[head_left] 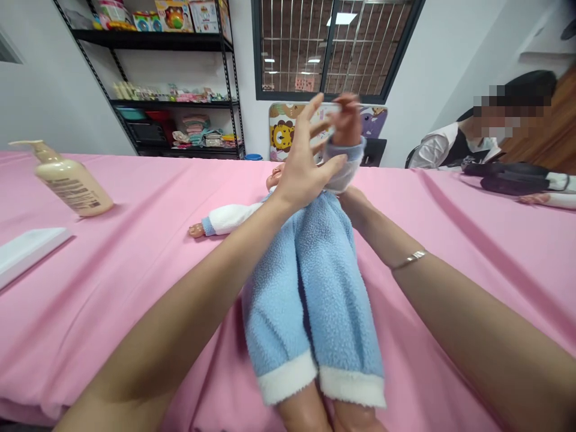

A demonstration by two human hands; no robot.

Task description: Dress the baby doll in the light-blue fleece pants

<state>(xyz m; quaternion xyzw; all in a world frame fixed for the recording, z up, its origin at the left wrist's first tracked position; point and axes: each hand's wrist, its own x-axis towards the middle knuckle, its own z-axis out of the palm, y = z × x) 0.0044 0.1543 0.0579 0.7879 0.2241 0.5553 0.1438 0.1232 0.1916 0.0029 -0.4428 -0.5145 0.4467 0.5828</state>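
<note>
A baby doll in light blue fleece trousers [333, 270] with white cuffs lies on its back on the pink cloth [148, 288]. One doll arm with a blue-cuffed sleeve [348, 165] is raised upright, its small hand [348, 123] blurred. My left hand [303, 159] is beside that arm, fingers spread, the thumb against the sleeve. Behind the raised sleeve's base is my right hand [355, 201], its fingers hidden. The doll's other arm [234, 219] lies out to the left. My left hand covers most of the doll's head [274, 176].
At left on the cloth stand a beige pump bottle [74, 183] and a white flat box [31, 252]. A person [454, 141] sits at the far right near another doll's arm [549, 199]. Behind are a black shelf [148, 41] and a barred window [333, 48].
</note>
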